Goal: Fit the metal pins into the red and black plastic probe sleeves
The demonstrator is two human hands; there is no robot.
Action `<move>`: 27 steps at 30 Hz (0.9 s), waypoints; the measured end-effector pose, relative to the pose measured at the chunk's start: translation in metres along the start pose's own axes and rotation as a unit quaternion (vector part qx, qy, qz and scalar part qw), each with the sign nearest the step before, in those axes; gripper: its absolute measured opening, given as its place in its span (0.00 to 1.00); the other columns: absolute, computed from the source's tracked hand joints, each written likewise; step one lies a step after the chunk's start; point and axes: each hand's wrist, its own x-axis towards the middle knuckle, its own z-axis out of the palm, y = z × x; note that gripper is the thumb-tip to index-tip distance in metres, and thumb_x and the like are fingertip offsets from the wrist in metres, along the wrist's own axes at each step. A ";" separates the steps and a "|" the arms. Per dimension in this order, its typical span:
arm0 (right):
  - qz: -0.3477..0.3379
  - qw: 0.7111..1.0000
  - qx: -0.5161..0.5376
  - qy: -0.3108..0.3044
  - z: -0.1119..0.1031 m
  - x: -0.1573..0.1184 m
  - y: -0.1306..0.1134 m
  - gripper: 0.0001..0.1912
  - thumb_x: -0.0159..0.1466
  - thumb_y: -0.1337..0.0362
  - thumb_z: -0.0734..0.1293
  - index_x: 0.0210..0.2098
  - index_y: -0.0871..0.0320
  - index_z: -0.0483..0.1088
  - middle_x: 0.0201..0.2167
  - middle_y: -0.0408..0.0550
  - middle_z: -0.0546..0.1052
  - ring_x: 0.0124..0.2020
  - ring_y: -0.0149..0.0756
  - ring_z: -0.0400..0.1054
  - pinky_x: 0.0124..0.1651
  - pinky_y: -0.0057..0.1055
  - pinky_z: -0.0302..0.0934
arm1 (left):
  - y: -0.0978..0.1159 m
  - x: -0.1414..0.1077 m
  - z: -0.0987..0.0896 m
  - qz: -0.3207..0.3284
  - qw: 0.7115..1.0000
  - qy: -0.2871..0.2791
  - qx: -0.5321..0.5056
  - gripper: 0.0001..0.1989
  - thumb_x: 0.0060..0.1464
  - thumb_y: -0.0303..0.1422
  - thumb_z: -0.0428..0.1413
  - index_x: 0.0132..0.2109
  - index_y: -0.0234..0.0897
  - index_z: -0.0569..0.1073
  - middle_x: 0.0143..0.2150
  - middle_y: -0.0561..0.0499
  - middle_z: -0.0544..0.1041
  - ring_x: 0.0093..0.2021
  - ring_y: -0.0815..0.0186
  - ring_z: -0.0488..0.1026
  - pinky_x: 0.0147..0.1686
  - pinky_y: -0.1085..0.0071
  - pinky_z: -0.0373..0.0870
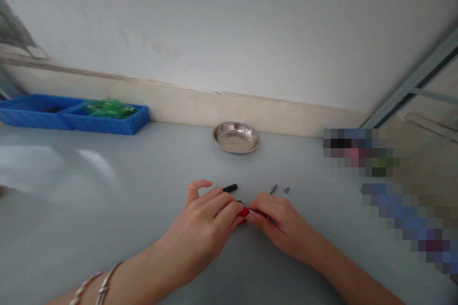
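My left hand (211, 214) is closed around a small red piece (244, 212), most of it hidden by the fingers; the index finger is raised and bent. From the other side my right hand (282, 219) pinches at the red piece's end, where a bit of shiny metal shows. Something thin and dark lies within the right fingers, too covered to name. Just beyond the left fingertips a short black rod (230, 188) rests on the table. Past the right hand are a small pointed metal part (274, 189) and a tiny cone-shaped metal part (286, 190).
A round steel dish (236, 138) stands near the wall on the grey table (161, 162). Two joined blue trays (103, 124) sit at the back left, one holding green plastic-looking pieces (110, 108). Blurred-out patches cover the right side, beside a metal frame (411, 76).
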 end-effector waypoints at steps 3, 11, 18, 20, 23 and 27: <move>0.001 1.000 -0.008 -0.002 0.000 0.000 0.001 0.18 0.66 0.57 0.53 0.25 0.60 0.64 0.24 0.44 0.68 0.26 0.28 0.60 0.30 0.25 0.54 | -0.001 -0.001 0.001 0.003 1.000 0.006 -0.005 0.13 0.62 0.30 0.42 0.33 0.38 0.70 0.29 0.56 0.74 0.30 0.70 0.68 0.46 0.64 0.49; 0.040 0.999 0.029 -0.007 -0.002 0.001 -0.002 0.14 0.65 0.57 0.55 0.32 0.59 0.66 0.29 0.45 0.71 0.32 0.29 0.63 0.35 0.25 0.56 | -0.001 -0.003 0.000 0.011 1.000 0.012 -0.005 0.13 0.62 0.29 0.43 0.35 0.38 0.71 0.31 0.55 0.75 0.31 0.70 0.68 0.46 0.64 0.49; 0.033 0.998 0.039 0.031 -0.001 0.000 0.001 0.13 0.63 0.56 0.58 0.28 0.59 0.62 0.25 0.41 0.67 0.27 0.26 0.59 0.29 0.23 0.52 | -0.002 -0.003 0.002 0.018 0.998 0.057 -0.007 0.11 0.61 0.29 0.45 0.35 0.38 0.70 0.31 0.55 0.75 0.32 0.70 0.67 0.46 0.64 0.49; 0.022 0.998 0.040 0.034 -0.001 0.000 0.002 0.13 0.63 0.57 0.59 0.27 0.59 0.62 0.24 0.41 0.67 0.27 0.26 0.59 0.29 0.23 0.52 | -0.001 -0.002 0.003 0.013 0.998 0.068 -0.009 0.10 0.60 0.29 0.46 0.34 0.38 0.70 0.31 0.55 0.75 0.32 0.69 0.67 0.46 0.64 0.49; 0.011 0.998 0.042 0.035 0.000 0.000 0.002 0.11 0.62 0.58 0.61 0.29 0.59 0.63 0.25 0.41 0.67 0.27 0.26 0.60 0.30 0.23 0.53 | 0.000 -0.002 0.002 0.010 0.998 0.067 -0.006 0.10 0.60 0.29 0.47 0.33 0.38 0.70 0.30 0.55 0.75 0.31 0.69 0.67 0.45 0.64 0.49; -0.004 0.999 0.038 0.037 0.000 -0.001 0.001 0.06 0.61 0.63 0.62 0.32 0.59 0.65 0.27 0.43 0.69 0.29 0.26 0.61 0.32 0.23 0.55 | 0.002 -0.001 0.000 0.000 0.998 0.067 0.005 0.10 0.60 0.30 0.46 0.33 0.37 0.70 0.30 0.55 0.75 0.30 0.69 0.66 0.44 0.64 0.50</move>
